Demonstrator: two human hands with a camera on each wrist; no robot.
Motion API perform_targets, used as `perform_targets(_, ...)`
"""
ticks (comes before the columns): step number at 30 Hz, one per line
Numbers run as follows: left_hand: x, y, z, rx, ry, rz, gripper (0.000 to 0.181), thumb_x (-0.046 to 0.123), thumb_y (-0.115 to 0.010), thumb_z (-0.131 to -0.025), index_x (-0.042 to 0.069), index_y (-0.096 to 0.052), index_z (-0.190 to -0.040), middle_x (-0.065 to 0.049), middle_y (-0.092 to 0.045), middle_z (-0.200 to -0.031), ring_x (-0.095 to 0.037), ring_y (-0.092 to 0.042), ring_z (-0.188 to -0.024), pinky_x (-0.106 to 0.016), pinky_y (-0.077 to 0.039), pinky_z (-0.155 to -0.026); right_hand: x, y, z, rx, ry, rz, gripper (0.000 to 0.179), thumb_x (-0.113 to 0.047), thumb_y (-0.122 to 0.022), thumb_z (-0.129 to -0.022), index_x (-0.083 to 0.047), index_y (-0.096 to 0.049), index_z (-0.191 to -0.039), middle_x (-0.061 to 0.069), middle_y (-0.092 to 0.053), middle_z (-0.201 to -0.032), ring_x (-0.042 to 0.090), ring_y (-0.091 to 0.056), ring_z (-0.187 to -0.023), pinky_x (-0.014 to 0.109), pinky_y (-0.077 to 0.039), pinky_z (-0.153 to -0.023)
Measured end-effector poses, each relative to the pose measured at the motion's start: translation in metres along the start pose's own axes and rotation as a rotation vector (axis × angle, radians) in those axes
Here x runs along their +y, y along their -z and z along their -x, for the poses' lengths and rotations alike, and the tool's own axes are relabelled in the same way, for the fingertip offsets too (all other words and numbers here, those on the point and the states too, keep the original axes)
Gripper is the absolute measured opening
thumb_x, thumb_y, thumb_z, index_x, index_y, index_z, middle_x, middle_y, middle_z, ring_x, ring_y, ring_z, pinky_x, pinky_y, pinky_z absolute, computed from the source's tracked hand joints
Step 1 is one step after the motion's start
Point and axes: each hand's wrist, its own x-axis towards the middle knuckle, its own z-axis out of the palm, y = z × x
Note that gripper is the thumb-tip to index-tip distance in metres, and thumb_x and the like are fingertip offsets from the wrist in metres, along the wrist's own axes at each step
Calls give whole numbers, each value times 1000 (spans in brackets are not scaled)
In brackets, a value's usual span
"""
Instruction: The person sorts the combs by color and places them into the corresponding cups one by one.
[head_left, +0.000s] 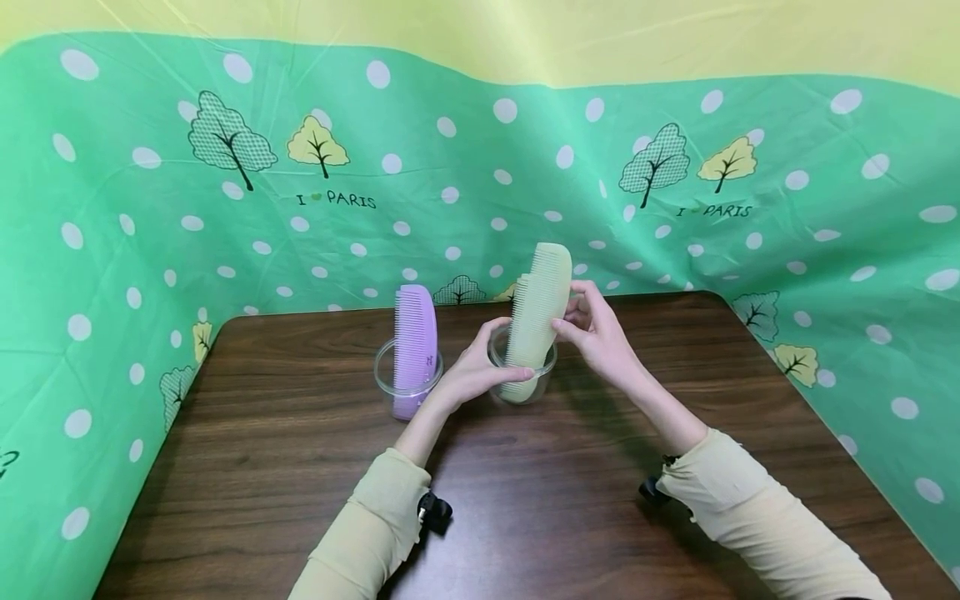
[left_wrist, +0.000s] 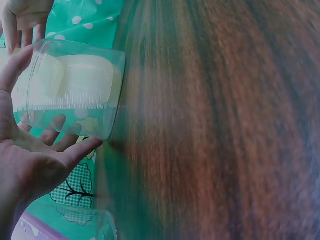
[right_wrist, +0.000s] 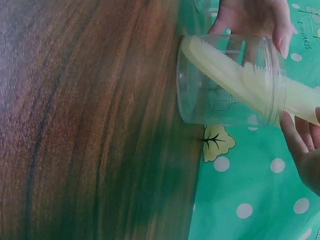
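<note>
A clear plastic jar (right_wrist: 192, 107) stands on the table with two pale yellow-green combs (head_left: 542, 312) leaning in it, overlapping each other. One comb's end reaches the jar's bottom, and their upper parts rise well above the rim. My left hand (head_left: 474, 367) curves around the jar, thumb over the near rim and fingers along its far side. My right hand (head_left: 598, 333) pinches the taller comb's smooth back edge above the rim, thumb in front and fingers partly hidden behind. In the left wrist view the combs (left_wrist: 87, 80) show through the jar wall.
A second clear jar (head_left: 377, 379) stands to the left, holding a purple comb (head_left: 416, 350) upright. The dark wooden table (head_left: 525, 517) ends at a green dotted cloth (head_left: 450, 200) with printed trees, which hangs behind it and on both sides.
</note>
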Motion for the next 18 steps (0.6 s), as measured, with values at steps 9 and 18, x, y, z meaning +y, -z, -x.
perform_targets(9,0,1,-1,-11,-8,-5,95,43,-89,-77,39,-33,-154,4,-40,-163,-23,-44,-146,-50,-38,-118,4,-3,-3,31,-1,176,45,-8,-70,-97,-9,-51,-137,18,-65,-103,20,-59,-95,22,-50,-79)
perform_targets(18,-1,3,0,-11,4,9,96,42,-89,-77,40,-32,-154,7,-39,-163,-21,-47,-142,-47,-41,-116,16,-9,-6,3,4,333,41,-9,-78,-91,-11,-57,-125,11,-61,-99,20,-60,-87,22,-50,-76)
